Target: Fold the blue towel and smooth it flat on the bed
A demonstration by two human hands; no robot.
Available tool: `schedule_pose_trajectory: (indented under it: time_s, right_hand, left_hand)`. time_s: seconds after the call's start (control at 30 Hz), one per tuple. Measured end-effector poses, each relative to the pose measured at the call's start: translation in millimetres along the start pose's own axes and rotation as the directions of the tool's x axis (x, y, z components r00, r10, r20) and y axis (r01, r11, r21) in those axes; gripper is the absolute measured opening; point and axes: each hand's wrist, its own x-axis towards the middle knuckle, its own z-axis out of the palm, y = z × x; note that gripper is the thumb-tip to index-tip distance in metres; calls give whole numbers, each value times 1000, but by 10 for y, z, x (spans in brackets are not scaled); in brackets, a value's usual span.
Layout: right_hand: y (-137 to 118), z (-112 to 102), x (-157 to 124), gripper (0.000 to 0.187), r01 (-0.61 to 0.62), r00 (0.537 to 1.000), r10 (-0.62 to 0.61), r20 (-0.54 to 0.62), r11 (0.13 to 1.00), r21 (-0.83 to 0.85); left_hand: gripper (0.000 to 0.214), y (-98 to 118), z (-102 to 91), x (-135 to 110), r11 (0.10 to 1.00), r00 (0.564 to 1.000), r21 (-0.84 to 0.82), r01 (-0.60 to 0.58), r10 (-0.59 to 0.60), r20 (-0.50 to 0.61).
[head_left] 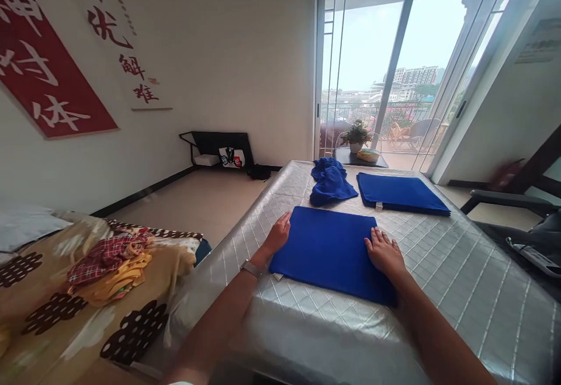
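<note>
A blue cloth (328,250), folded into a flat rectangle, lies on the silver quilted mattress (464,280) in front of me. My left hand (279,234) rests along its left edge, fingers stretched out. On its right side my right hand (385,249) lies flat with the fingers extended. A small white tag shows at the cloth's near left corner. Farther back sits a neat stack of folded blue cloths (401,191), also with a white tag. Beside that stack, to the left, is a crumpled blue cloth (331,183).
To the left, a bed with a patterned cover (52,321) bears rumpled red-checked and yellow clothes (109,265). Behind the mattress stands a small table with a potted plant (356,136) by the glass sliding door. A dark chair (508,201) is at the right.
</note>
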Motion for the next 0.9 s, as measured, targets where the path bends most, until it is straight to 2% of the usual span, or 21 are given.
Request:
schedule_pose_trajectory:
  time_s: [0.13,0.4,0.5,0.6,0.67,0.7,0.8,0.9]
  right_hand:
    - [-7,-14,-18,66,6,1000,-6,-13,1000,-23]
    - [32,31,37,67,10,1000,-10,5,1000,-8]
    - [46,42,50,67,9,1000,-9,13,1000,0]
    - [51,44,55,68,9,1000,-9,21,1000,4]
    - [51,42,55,68,9,1000,-9,24,1000,3]
    - [50,40,54,68,9,1000,-9,25,1000,3]
    - [45,30,45,68,7,1000,-7,26,1000,12]
    - [38,20,32,68,5,1000,-6,23,1000,27]
  left_hand:
    - [55,47,-48,-29,964,997,-266,-10,30,69]
    - [55,217,-185,-88,867,988,-498,-1,76,132]
    - [72,231,-227,-100,812,982,-581,54,62,178]
    - [97,195,-234,-59,765,966,-620,173,-8,260]
    - [105,155,-221,-18,721,950,-654,228,-16,313]
    - [101,133,-209,0,692,948,-685,229,2,319]
    - [65,85,-163,17,612,961,-777,146,99,259]
    - [50,92,-136,-11,598,969,-796,91,130,209]
